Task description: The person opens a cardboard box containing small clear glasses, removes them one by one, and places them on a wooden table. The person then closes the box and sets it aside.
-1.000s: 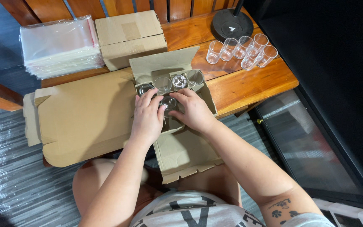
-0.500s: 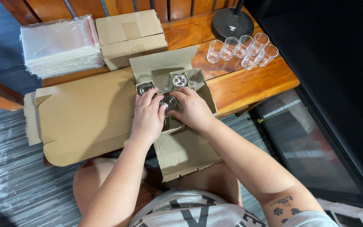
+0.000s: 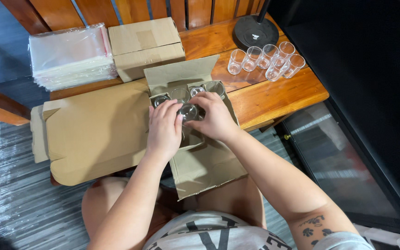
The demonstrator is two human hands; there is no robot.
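The glass (image 3: pixel 189 111) is small, clear and round, seen from above so that its rim and base read as bright rings. It sits at the middle of the open box (image 3: pixel 195 139), just inside the compartment area, held between both hands. The left hand (image 3: pixel 164 129) lies at its 8 o'clock, fingers close together and curled over the glass's near edge. The right hand (image 3: pixel 214 115) lies at its 3 o'clock, fingers narrow and wrapped round the side of the glass, thumb tucked in under the palm where it cannot be seen clearly.

At the glass's 12 o'clock three more glasses (image 3: pixel 181 94) stand in the box's far row, mouths up, just beside the fingertips. The box's lid flap (image 3: pixel 181 71) stands up beyond them, and its near flap (image 3: pixel 209 169) hangs over the person's lap at 6 o'clock.

Against the frames before, the hands stay in the same place over the box and the glass has barely shifted; the right hand's fingers have closed a little further over it.

At 9 o'clock a large flat cardboard sheet (image 3: pixel 98 129) lies on the wooden table (image 3: pixel 274 95). At 11 o'clock stands a shut carton (image 3: pixel 145 46), and left of it a stack of clear plastic bags (image 3: pixel 70 55). At 2 o'clock six empty glasses (image 3: pixel 267 58) stand grouped on the table, touching one another, with a black round stand base (image 3: pixel 255 32) just behind them.
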